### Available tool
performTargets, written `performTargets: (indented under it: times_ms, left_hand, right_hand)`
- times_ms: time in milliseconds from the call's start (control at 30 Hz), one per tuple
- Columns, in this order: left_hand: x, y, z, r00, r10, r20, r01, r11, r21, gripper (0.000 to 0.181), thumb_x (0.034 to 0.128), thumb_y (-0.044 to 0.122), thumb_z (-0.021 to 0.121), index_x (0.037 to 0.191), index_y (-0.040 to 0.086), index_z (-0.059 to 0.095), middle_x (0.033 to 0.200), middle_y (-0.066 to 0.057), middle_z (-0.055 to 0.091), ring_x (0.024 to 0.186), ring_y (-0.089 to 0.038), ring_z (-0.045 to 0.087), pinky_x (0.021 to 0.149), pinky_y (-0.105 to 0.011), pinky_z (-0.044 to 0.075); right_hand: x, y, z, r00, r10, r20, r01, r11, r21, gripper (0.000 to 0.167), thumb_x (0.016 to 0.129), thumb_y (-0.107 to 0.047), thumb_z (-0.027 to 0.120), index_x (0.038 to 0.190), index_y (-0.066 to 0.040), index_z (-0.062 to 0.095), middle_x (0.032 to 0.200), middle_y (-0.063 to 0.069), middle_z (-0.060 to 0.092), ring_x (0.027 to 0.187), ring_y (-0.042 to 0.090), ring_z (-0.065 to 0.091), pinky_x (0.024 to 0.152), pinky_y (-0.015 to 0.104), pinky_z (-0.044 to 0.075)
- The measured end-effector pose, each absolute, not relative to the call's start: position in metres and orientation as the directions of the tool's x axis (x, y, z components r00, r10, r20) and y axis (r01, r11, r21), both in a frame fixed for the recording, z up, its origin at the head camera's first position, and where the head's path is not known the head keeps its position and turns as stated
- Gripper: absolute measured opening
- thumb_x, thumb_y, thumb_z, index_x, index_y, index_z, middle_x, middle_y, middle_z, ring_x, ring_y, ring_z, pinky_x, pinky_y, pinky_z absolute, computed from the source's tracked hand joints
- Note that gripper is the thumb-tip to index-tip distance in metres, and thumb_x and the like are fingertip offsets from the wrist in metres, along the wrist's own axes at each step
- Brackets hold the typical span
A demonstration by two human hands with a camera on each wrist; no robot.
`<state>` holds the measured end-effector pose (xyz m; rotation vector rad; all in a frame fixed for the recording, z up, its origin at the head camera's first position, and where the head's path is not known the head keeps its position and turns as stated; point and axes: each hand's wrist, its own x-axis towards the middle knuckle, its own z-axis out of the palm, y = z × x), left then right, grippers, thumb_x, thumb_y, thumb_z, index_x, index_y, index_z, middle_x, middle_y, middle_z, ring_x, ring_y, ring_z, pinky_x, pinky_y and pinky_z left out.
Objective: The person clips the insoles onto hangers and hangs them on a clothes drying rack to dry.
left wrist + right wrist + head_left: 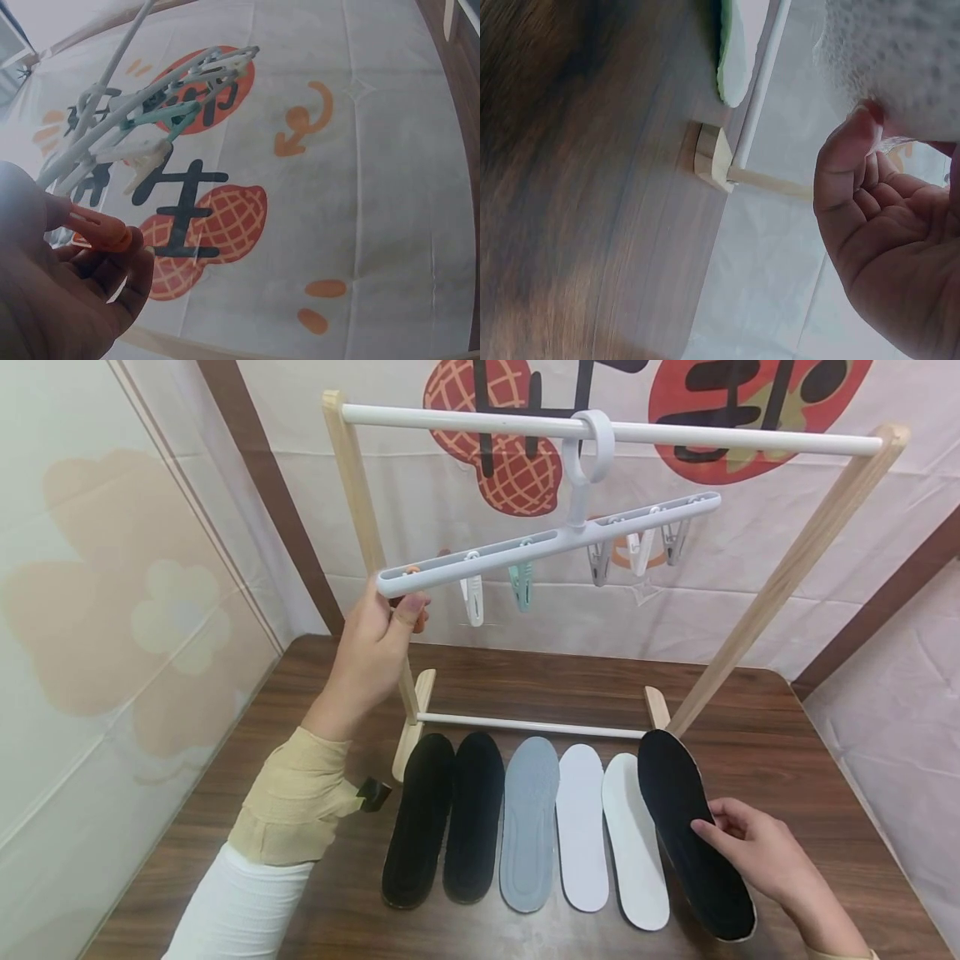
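My left hand (372, 639) is at the left end of the pale grey clip hanger (540, 542), which hangs tilted by its hook. Its fingers and thumb pinch an orange clip (103, 232) there. White, teal and grey clips hang along the rest of the hanger, with nothing seen in them. On the right, my right hand (765, 852) holds a black insole (686, 827) by its right edge, thumb on the dark face. That insole's speckled light underside (907, 67) fills the upper right of the right wrist view.
A rack with a white top rail (465, 418) and wooden legs stands on the brown table (247, 827). In front of it lie two black insoles (474, 818), a grey insole (529, 827) and two white insoles (582, 827). A printed cloth (480, 618) hangs behind.
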<state>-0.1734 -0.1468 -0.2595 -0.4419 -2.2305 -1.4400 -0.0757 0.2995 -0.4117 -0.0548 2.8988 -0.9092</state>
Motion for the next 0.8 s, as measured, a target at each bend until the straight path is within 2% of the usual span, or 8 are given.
performTargets:
  times_ms: [300,633,800]
  left_hand:
    - [-0.174,-0.146,-0.260,-0.834,0.002,0.551,0.507,0.395,0.766,0.036,0.1054,0.015,0.053,0.135,-0.005,0.047,0.095,-0.015,0.062,0.077,-0.011,0.057,0.073,-0.022,0.044]
    - [-0.174,-0.145,-0.261,-0.812,-0.023,0.583,0.548,0.316,0.775,0.035,0.1025,0.009,0.058,0.134,-0.004,0.050,0.080,-0.010,0.062,0.080,-0.009,0.061,0.076,-0.022,0.048]
    - [-0.174,-0.147,-0.262,-0.821,-0.029,0.570,0.535,0.312,0.785,0.036,0.1026,0.010,0.058,0.134,-0.004,0.050,0.083,-0.012,0.062,0.078,-0.010,0.061,0.076,-0.022,0.048]
  right_hand:
    - [-0.077,0.290,-0.407,-0.986,-0.089,-0.142,0.021,0.774,-0.633,0.029,0.098,-0.034,0.068,0.106,-0.008,0.059,0.084,0.000,0.051,0.072,0.007,0.047,0.063,0.024,0.040]
    - [-0.081,0.275,-0.405,-0.985,-0.148,-0.093,-0.049,0.747,-0.663,0.020,0.097,-0.029,0.070,0.098,-0.012,0.059,0.074,-0.003,0.046,0.066,0.006,0.045,0.058,0.025,0.037]
    - [-0.085,0.265,-0.400,-0.974,-0.201,-0.108,-0.067,0.705,-0.707,0.017,0.097,-0.027,0.069,0.098,-0.012,0.060,0.072,-0.003,0.046,0.065,0.007,0.045,0.057,0.026,0.038]
